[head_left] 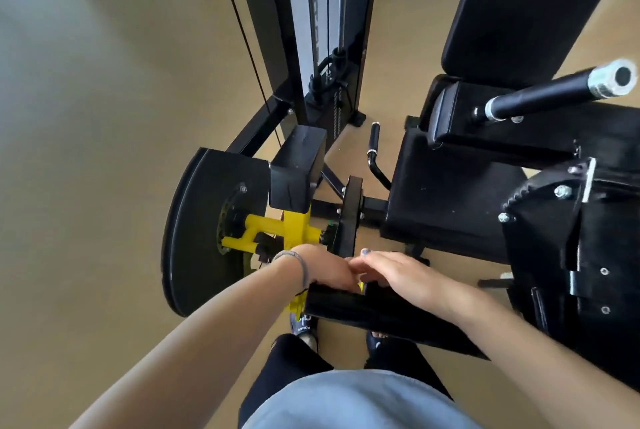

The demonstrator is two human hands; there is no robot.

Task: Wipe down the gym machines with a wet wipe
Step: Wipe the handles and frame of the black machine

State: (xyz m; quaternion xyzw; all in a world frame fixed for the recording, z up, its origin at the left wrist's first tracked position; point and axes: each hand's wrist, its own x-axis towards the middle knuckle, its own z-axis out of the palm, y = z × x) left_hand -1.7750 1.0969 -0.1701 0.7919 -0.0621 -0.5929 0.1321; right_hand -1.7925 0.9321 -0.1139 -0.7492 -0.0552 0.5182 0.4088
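Head view looks down on a tan floor (86, 151) that fills the left side, with a black gym machine (450, 207) spread across the centre and right. Its tall weight tower (311, 13) rises at top centre, and a long back pad (530, 3) leans at top right above the black seat (446, 196). Left of centre stands a round black disc (194, 231), joined to a yellow bracket (294, 228). A chrome-tipped handle bar (557, 89) juts out at the right. Nearest the camera lies a black roller pad (374, 311), and both hands meet on its upper edge. The left hand (325, 269), with a band round its wrist, curls its fingers downward at the pad's left end; whether they pinch anything I cannot tell. The right hand (401, 276) lies flat with straight fingers on the pad, touching the left. A wet wipe cannot be made out; it may be hidden beneath the hands.
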